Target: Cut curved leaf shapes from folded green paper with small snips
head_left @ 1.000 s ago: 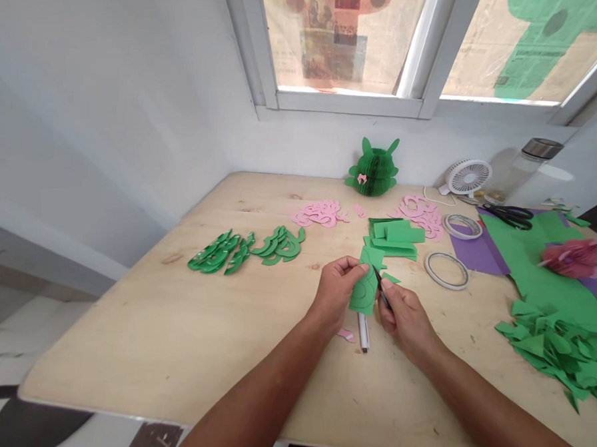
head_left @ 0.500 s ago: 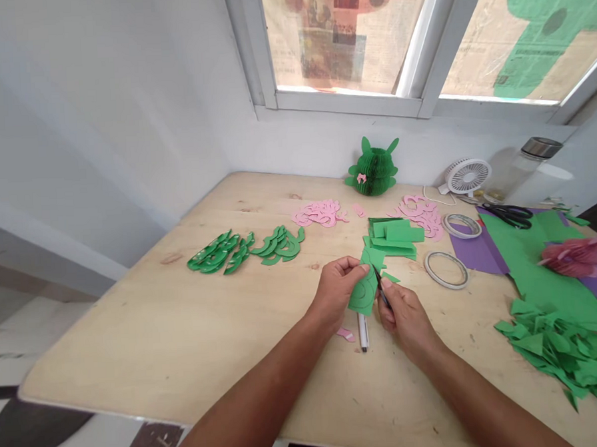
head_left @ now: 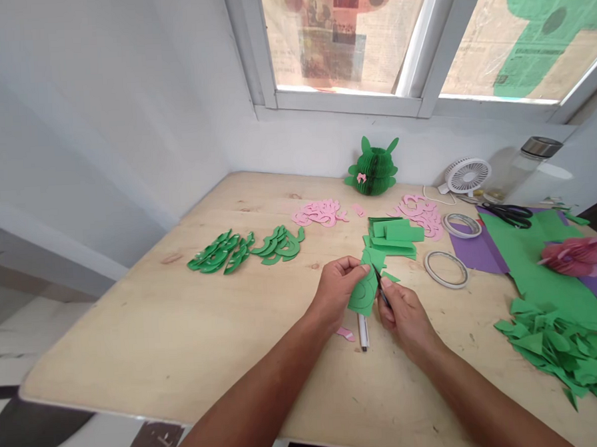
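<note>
while the fingers of the left hand (head_left: 335, 291) clamp a green sheet (head_left: 362, 293) just beyond the white marker (head_left: 364, 335), those of the right hand (head_left: 408, 314) are closed on dark scissors (head_left: 385, 298). the sheet looks partly trimmed, its inner curves uncut; cut green arcs (head_left: 292, 247) lie left of the marker, folded green paper (head_left: 399, 232) beyond it.

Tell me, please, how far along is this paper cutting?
Looks done: green curved pieces and pink cut pieces lie in piles.
In hand: the left hand holds a marked green sheet; the right hand has scissors at its edge.
Left: that sheet's drawn curves look uncut; the folded green paper perhaps also waits.
</note>
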{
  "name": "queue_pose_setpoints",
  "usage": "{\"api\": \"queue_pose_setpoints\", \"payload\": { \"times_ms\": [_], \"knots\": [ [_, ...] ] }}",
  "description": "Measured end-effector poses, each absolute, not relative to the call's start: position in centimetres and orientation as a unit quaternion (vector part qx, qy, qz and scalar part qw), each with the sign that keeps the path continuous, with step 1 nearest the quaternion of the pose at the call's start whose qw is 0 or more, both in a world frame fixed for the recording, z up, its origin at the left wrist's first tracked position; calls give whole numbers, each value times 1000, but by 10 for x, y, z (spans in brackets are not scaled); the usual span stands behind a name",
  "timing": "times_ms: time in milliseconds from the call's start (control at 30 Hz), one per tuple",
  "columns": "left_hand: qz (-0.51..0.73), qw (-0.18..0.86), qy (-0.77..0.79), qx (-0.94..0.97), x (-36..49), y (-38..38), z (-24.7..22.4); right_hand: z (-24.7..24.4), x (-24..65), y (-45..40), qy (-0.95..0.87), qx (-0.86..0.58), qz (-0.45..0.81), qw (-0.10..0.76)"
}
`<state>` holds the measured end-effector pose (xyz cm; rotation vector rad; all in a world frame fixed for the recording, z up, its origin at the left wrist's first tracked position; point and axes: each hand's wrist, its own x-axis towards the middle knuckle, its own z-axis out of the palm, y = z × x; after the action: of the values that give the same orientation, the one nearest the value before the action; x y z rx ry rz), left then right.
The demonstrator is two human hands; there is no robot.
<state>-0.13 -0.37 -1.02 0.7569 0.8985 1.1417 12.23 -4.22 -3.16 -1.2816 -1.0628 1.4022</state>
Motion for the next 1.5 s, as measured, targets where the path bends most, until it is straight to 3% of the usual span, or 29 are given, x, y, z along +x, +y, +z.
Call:
{"api": "queue_pose_setpoints", "payload": {
  "times_ms": [1500],
  "knots": [
    [493,681,396,369,-2,-4,-13,-30,123,-42,-428,-520,574,466]
  ]
}}
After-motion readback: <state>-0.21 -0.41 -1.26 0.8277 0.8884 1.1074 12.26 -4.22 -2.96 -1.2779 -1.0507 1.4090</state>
